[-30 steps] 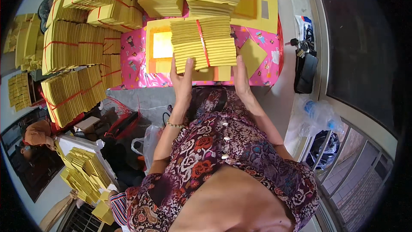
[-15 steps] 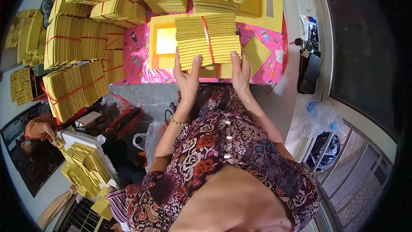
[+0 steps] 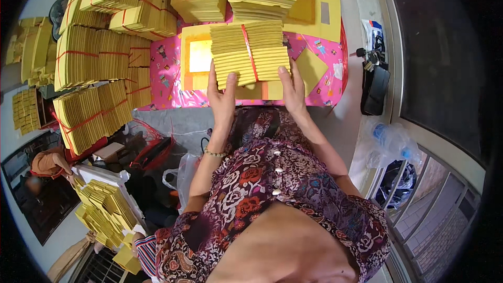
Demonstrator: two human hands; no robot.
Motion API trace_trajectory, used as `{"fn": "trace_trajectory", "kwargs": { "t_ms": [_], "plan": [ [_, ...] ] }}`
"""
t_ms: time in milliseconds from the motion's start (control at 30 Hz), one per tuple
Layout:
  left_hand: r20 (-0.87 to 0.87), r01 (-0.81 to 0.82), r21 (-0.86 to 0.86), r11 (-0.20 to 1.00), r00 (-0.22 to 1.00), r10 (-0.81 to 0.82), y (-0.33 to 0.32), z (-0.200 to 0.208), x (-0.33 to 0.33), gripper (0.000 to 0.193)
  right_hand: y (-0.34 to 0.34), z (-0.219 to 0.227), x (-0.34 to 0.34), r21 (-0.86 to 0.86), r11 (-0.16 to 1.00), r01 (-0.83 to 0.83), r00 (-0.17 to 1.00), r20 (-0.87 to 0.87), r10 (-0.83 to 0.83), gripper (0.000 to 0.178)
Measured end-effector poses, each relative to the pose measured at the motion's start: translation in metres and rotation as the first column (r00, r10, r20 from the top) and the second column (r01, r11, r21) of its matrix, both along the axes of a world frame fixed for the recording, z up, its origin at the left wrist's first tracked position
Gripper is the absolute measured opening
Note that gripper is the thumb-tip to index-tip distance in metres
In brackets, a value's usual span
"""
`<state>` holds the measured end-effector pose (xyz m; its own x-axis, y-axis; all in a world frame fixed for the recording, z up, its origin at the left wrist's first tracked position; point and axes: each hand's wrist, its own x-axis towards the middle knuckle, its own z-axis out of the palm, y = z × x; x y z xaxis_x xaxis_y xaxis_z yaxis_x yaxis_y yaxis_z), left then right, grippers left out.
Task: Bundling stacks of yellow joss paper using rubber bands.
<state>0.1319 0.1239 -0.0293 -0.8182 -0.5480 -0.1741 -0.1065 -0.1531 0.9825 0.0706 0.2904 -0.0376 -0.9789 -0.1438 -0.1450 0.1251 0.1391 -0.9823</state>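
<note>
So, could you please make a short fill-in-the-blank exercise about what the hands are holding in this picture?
1. Both hands hold a bundle of yellow paper sheets tied with a ____ band.
2. The left hand wears a beaded ____ on its wrist.
3. The right hand grips the bundle on the person's ____ side.
4. The bundle lies over a ____ patterned cloth.

Missing words: red; bracelet; right; pink

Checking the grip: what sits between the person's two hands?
In the head view, the yellow paper bundle tied with a red band lies between the left hand and right hand; both touch its near edge.
</note>
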Motion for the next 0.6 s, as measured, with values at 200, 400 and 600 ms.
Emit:
{"fn": "trace_trajectory", "kwargs": {
  "t_ms": [200,400,600],
  "plan": [
    [0.451,-0.36,0.607,0.709,0.89,0.065,-0.044,0.046,-0.036,0.058,-0.002,0.016,-0.034,-0.177,0.981,-0.077,0.996,0.019,0.082,0.049],
    [0.071,0.152,0.08,0.985,0.985,-0.158,-0.023,0.001,-0.026,0.049,-0.004,0.004,-0.034,0.106,0.982,-0.159,0.987,-0.004,0.16,0.045],
    [0.096,0.132,0.09,0.987,0.985,-0.141,-0.021,0.007,-0.027,0.046,-0.005,0.007,-0.037,0.124,0.979,-0.164,0.986,0.014,0.163,0.046]
  ]
}}
